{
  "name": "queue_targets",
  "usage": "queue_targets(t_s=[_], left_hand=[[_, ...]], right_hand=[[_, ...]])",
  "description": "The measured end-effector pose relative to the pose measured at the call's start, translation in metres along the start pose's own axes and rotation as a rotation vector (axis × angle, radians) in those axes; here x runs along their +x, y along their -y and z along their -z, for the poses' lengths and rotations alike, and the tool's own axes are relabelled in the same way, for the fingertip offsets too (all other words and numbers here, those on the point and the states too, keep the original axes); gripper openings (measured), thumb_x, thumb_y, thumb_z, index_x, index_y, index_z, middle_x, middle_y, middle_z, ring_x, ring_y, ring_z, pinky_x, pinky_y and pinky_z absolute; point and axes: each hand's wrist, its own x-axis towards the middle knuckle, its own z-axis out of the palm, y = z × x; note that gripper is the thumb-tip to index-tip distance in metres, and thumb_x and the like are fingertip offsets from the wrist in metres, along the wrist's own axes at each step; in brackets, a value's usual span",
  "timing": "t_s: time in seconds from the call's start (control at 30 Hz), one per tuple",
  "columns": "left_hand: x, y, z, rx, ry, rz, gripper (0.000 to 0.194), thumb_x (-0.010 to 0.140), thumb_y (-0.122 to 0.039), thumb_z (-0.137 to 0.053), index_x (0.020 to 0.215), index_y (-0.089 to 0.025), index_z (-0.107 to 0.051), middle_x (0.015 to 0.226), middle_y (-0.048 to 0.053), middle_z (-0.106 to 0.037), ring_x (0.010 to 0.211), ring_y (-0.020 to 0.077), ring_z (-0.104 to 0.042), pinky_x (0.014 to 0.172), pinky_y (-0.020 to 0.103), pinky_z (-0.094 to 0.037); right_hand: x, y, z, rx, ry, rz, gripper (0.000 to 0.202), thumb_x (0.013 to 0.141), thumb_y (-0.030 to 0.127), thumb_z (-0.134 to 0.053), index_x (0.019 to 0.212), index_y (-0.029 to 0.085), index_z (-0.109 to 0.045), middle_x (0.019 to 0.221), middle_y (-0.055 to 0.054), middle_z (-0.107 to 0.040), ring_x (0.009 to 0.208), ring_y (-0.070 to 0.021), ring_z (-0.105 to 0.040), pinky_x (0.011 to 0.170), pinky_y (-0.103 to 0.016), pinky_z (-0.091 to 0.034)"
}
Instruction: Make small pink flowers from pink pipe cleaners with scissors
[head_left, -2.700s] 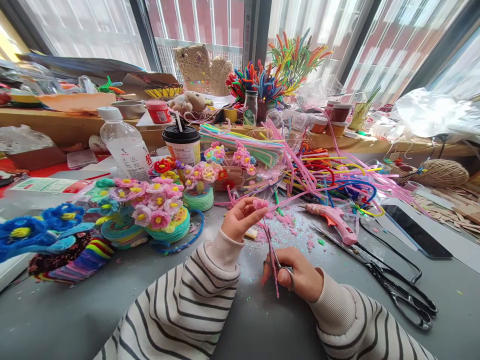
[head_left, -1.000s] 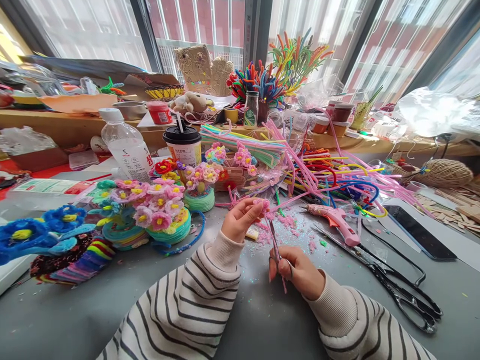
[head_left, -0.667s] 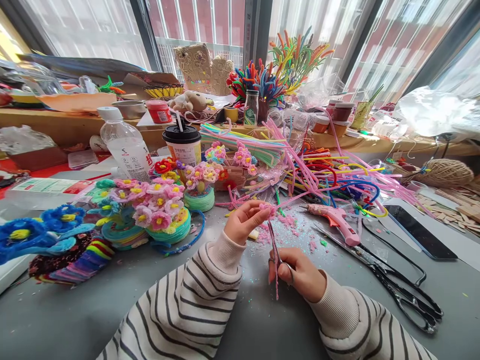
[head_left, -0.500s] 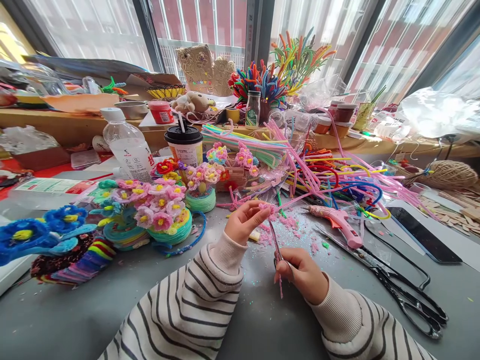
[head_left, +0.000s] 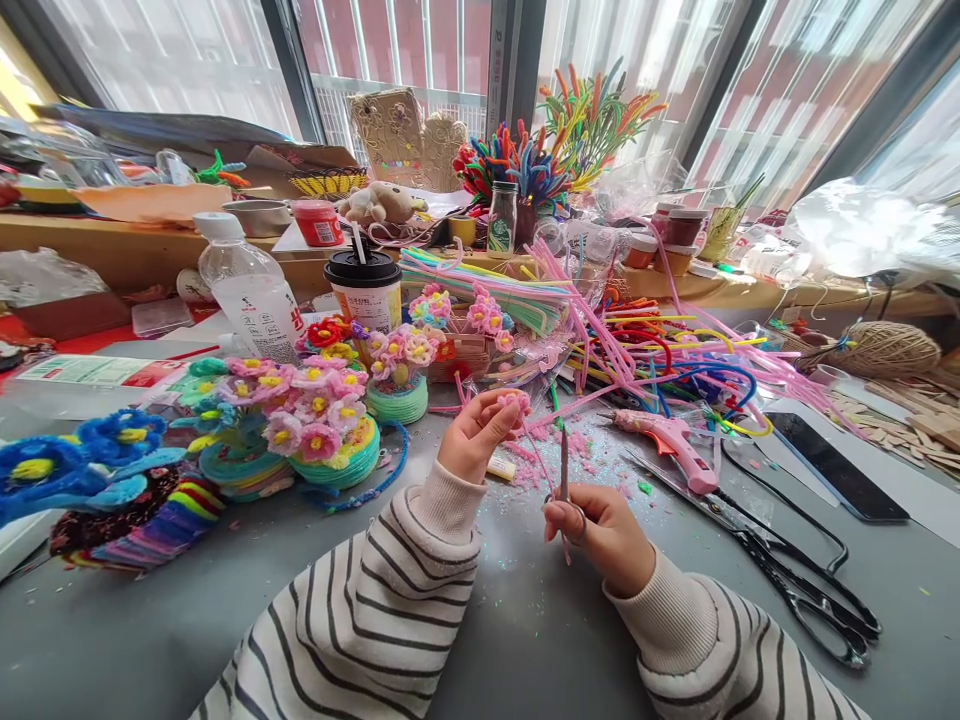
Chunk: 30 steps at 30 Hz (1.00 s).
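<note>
Between the thumb and fingers of my left hand [head_left: 478, 436] is a small pink pipe-cleaner flower [head_left: 514, 401]. A thin pink stem [head_left: 537, 454] hangs from it, slanting down to my right hand [head_left: 602, 530]. That hand is closed around the handles of small scissors [head_left: 564, 465], whose blades point up and look closed. The stem's lower end sticks out below my right fingers; whether they pinch it I cannot tell. Pink fluff trimmings [head_left: 579, 446] and glitter lie on the grey table [head_left: 517, 620] behind my hands.
Finished pipe-cleaner flower pots [head_left: 337, 455] stand at left beside a plastic bottle [head_left: 251, 300] and a lidded cup [head_left: 365, 290]. Pink pipe cleaners [head_left: 600, 330] pile up behind. A pink glue gun [head_left: 675, 445], large black scissors [head_left: 787, 570] and a phone [head_left: 836, 465] lie at right.
The small scissors have come away from the flower and now point straight up, blades together. My left hand has shifted slightly left with the flower, whose stem now shows separately.
</note>
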Motion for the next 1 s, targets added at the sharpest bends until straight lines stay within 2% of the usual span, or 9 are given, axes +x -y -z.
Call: queue_targets(t_s=[0.13, 0.37, 0.57, 0.83, 0.9, 1.0], left_hand=[[-0.0021, 0.0023, -0.0026, 0.005, 0.055, 0.058, 0.041, 0.044, -0.016, -0.069, 0.080, -0.014, -0.048, 0.061, -0.001, -0.061, 0.060, 0.0115, -0.058, 0.055, 0.021, -0.044], [-0.0047, -0.0001, -0.0029, 0.101, 0.090, 0.120, 0.047, 0.045, -0.018, -0.069, 0.082, -0.015, -0.040, 0.051, -0.003, -0.059, 0.049, 0.0112, -0.057, 0.048, 0.020, -0.043], [-0.0027, 0.0004, -0.0004, 0.112, 0.077, 0.055, 0.049, 0.046, -0.019, -0.068, 0.085, -0.015, -0.038, 0.047, -0.006, -0.056, 0.046, 0.0105, -0.056, 0.047, 0.020, -0.043], [-0.0053, -0.0014, -0.0041, 0.139, 0.064, -0.031, 0.049, 0.046, -0.016, -0.067, 0.086, -0.016, -0.039, 0.042, -0.009, -0.053, 0.043, 0.0079, -0.054, 0.048, 0.019, -0.043], [-0.0048, -0.0015, -0.0035, 0.133, 0.064, -0.009, 0.050, 0.046, -0.017, -0.068, 0.086, -0.016, -0.038, 0.044, -0.008, -0.054, 0.044, 0.0088, -0.055, 0.048, 0.019, -0.043], [-0.0034, -0.0002, -0.0018, 0.141, 0.106, 0.107, 0.049, 0.046, -0.021, -0.069, 0.084, -0.015, -0.039, 0.049, -0.005, -0.058, 0.048, 0.0123, -0.058, 0.048, 0.021, -0.045]], right_hand=[[0.0000, -0.0024, -0.0010, 0.005, -0.037, -0.021, 0.041, 0.069, 0.048, -0.044, 0.051, 0.012, -0.054, 0.043, 0.003, -0.035, 0.040, -0.0062, -0.030, 0.039, -0.019, -0.026], [0.0017, -0.0013, -0.0007, 0.053, -0.025, -0.025, 0.038, 0.068, 0.047, -0.045, 0.053, 0.012, -0.053, 0.047, 0.002, -0.039, 0.044, -0.0070, -0.032, 0.043, -0.020, -0.027], [0.0019, 0.0043, -0.0009, 0.180, -0.034, -0.053, 0.029, 0.064, 0.039, -0.054, 0.053, 0.014, -0.047, 0.048, 0.005, -0.034, 0.045, -0.0057, -0.027, 0.043, -0.019, -0.023], [0.0026, 0.0045, -0.0010, 0.216, 0.031, -0.082, 0.024, 0.064, 0.036, -0.055, 0.059, 0.012, -0.055, 0.048, 0.004, -0.038, 0.044, -0.0050, -0.027, 0.043, -0.019, -0.023], [0.0022, 0.0036, -0.0022, 0.219, 0.029, -0.080, 0.025, 0.065, 0.036, -0.055, 0.059, 0.012, -0.056, 0.048, 0.004, -0.037, 0.043, -0.0047, -0.027, 0.042, -0.019, -0.022], [0.0022, 0.0006, -0.0038, 0.227, -0.023, -0.089, 0.025, 0.066, 0.036, -0.054, 0.059, 0.012, -0.055, 0.047, 0.005, -0.035, 0.041, -0.0041, -0.025, 0.041, -0.019, -0.021]])
